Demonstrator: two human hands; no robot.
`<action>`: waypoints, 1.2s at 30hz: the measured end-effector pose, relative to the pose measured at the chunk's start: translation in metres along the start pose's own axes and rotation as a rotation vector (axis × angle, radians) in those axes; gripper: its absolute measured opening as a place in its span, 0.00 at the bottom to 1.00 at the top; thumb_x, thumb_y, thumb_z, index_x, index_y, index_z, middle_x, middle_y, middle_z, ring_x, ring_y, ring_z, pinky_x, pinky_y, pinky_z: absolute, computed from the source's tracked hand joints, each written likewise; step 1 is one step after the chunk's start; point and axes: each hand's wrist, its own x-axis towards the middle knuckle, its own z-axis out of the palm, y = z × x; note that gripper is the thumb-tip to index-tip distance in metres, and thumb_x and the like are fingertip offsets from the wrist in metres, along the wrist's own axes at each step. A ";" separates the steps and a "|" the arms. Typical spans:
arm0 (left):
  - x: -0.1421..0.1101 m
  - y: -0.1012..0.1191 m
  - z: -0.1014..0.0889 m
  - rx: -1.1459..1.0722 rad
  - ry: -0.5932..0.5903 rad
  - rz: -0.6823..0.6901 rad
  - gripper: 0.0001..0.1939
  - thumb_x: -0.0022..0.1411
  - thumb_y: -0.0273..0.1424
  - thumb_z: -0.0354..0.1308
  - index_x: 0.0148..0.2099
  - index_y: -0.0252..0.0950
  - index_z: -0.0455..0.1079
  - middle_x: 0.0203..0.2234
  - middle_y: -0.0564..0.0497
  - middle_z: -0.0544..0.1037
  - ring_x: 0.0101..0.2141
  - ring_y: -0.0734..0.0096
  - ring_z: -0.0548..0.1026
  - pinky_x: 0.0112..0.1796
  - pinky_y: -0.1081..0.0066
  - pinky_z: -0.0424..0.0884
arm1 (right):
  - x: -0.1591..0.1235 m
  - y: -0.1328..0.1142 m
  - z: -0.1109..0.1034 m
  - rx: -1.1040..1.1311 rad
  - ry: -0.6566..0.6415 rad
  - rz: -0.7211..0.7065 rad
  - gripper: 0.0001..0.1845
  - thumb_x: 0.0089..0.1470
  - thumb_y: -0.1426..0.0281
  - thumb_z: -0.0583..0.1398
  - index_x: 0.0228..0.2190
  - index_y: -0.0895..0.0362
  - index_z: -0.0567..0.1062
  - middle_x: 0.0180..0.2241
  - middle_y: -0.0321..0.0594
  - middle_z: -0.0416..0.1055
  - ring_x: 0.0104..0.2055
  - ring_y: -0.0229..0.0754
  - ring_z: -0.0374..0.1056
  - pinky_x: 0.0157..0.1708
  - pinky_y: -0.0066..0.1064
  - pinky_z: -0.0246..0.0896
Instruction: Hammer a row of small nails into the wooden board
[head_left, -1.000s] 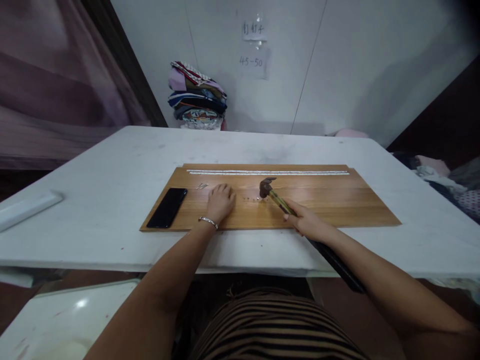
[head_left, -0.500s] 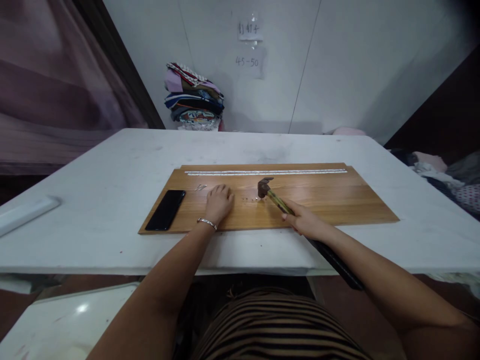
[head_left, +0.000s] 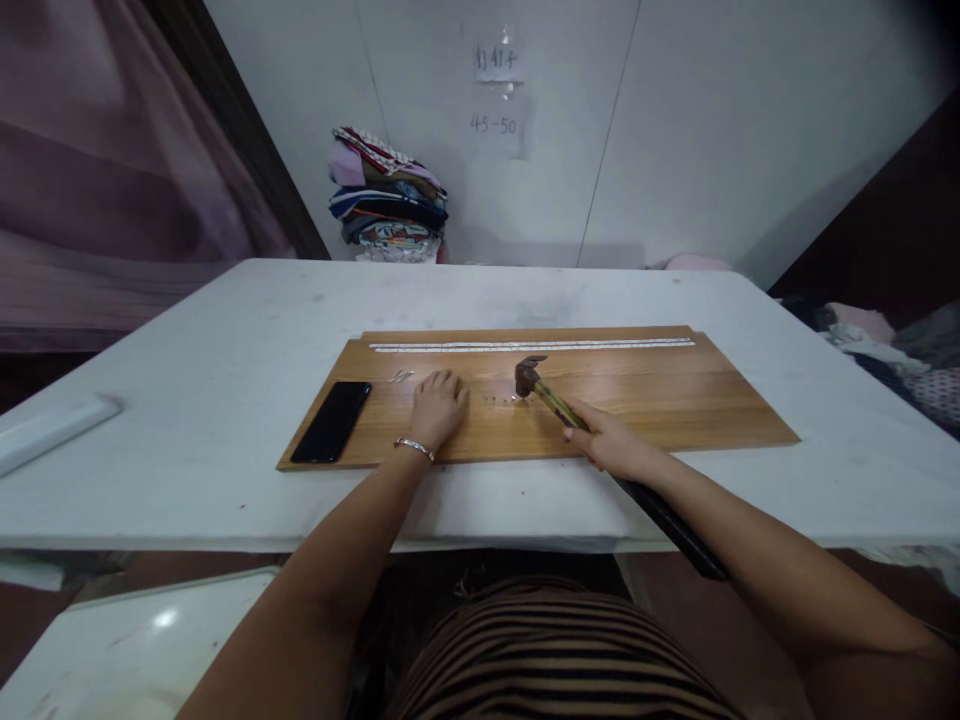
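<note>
My right hand (head_left: 604, 437) is wrapped round the handle of a claw hammer (head_left: 555, 402). Its rusty head is low over a wooden board (head_left: 660, 400), claw pointing away, beside a short row of small nails (head_left: 500, 400) in the board; whether it touches one I cannot tell. Flat on the board, left of that row, rests my left hand (head_left: 439, 405) with fingers stretched out and a silver bracelet on the wrist. Several loose nails (head_left: 401, 376) lie just beyond it to the left.
A black phone (head_left: 331, 422) lies on the board's left end. Two white strips (head_left: 532, 346) run along its far edge. The board rests on a white table (head_left: 187, 400). Folded cloths (head_left: 390, 195) are stacked by the wall, and a white roll (head_left: 56, 432) lies at left.
The view has shifted slightly. Both hands and the hammer keep their places over the board, with no clear movement of their own.
</note>
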 end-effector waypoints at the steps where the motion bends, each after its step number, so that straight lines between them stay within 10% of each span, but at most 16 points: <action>1: 0.000 0.000 0.000 0.000 0.004 -0.001 0.10 0.73 0.32 0.50 0.47 0.42 0.73 0.56 0.41 0.79 0.61 0.52 0.72 0.61 0.53 0.66 | 0.000 0.000 0.000 0.006 0.000 -0.006 0.36 0.62 0.71 0.59 0.70 0.54 0.69 0.35 0.43 0.77 0.32 0.44 0.70 0.35 0.36 0.70; 36: 0.000 -0.001 0.002 -0.030 0.001 -0.005 0.13 0.73 0.32 0.50 0.48 0.38 0.76 0.56 0.38 0.79 0.60 0.51 0.72 0.62 0.54 0.65 | 0.003 0.004 0.000 -0.002 -0.004 -0.084 0.36 0.63 0.70 0.59 0.71 0.50 0.68 0.38 0.42 0.77 0.34 0.45 0.71 0.39 0.41 0.72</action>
